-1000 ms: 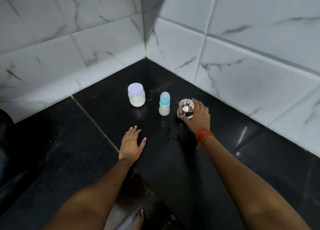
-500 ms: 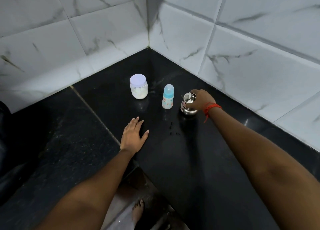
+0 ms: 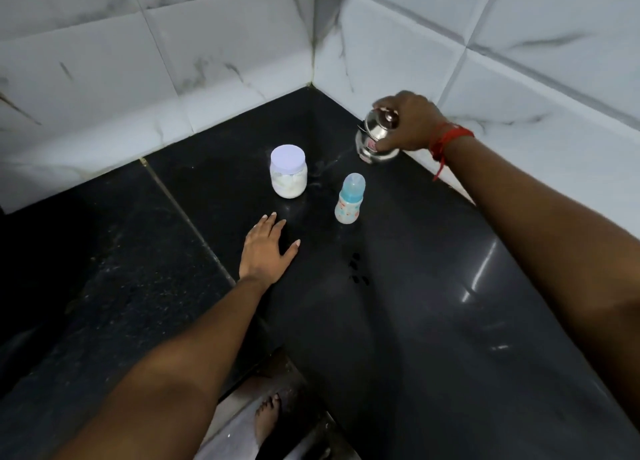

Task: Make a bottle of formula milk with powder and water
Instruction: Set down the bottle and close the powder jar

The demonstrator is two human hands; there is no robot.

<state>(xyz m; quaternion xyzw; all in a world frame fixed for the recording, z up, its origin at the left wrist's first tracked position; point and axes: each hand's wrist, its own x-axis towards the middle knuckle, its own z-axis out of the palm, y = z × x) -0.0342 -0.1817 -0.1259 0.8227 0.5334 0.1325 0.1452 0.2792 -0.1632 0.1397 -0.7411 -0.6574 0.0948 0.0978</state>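
Note:
A small baby bottle [image 3: 349,198] with a blue cap stands upright on the black counter [image 3: 398,321]. Left of it stands a clear jar [image 3: 288,175] of white powder with a pale lilac lid. My right hand [image 3: 410,124], a red thread on its wrist, grips a small lidded steel pot [image 3: 374,140] and holds it above the counter near the right wall, beyond the bottle. My left hand [image 3: 266,250] lies flat on the counter with its fingers spread, just in front of the jar, holding nothing.
White marble-look wall tiles [image 3: 207,54] meet in a corner behind the objects. A few dark specks [image 3: 356,269] lie on the counter in front of the bottle. The counter's front edge drops to the floor, where a bare foot [image 3: 266,421] shows.
My right hand has closed on the steel pot and lifted it off the counter, away toward the right wall. My left hand stays flat; jar and bottle have not moved.

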